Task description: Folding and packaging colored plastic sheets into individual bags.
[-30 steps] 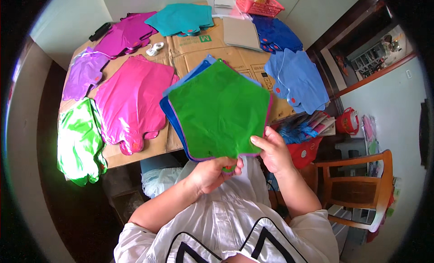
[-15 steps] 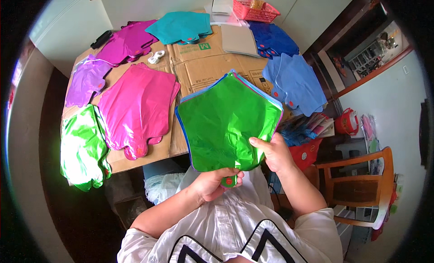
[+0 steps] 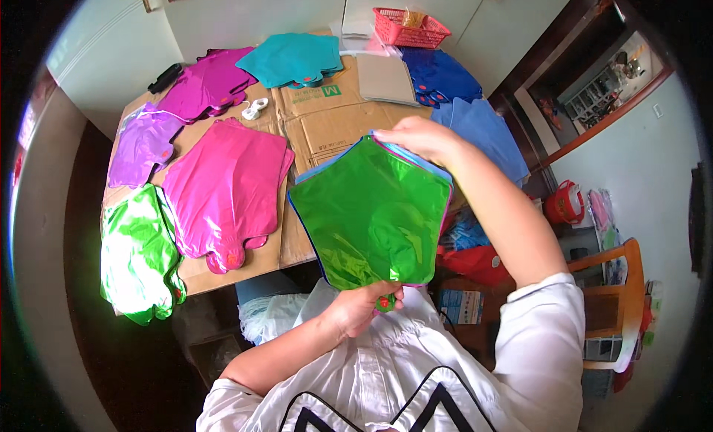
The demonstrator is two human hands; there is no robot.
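A stack of flat, star-like foil balloons [image 3: 371, 216] hangs in front of me, shiny green on top, with blue and pink edges showing behind. At its bottom, my left hand [image 3: 362, 307] pinches the short tail, where a red dot shows on the green tab. My right hand [image 3: 425, 140] reaches across to the top corner and grips the upper edge there; its thumb is mostly hidden. Left of the stack lie a pink foil pile [image 3: 223, 187] and a bright green foil pile [image 3: 141, 254], which hangs over the table edge.
More foil piles ring the cardboard-covered table [image 3: 312, 127]: purple [image 3: 141, 146], magenta [image 3: 204, 86], teal [image 3: 290, 59], dark blue [image 3: 442, 75] and light blue [image 3: 486, 135]. A grey board [image 3: 386, 79] and a red basket [image 3: 408, 28] sit behind. At right stands a wooden chair [image 3: 630, 306].
My right hand has gone from the stack's lower right side up to its top corner. The left hand keeps the tail, and the foil looks flatter.
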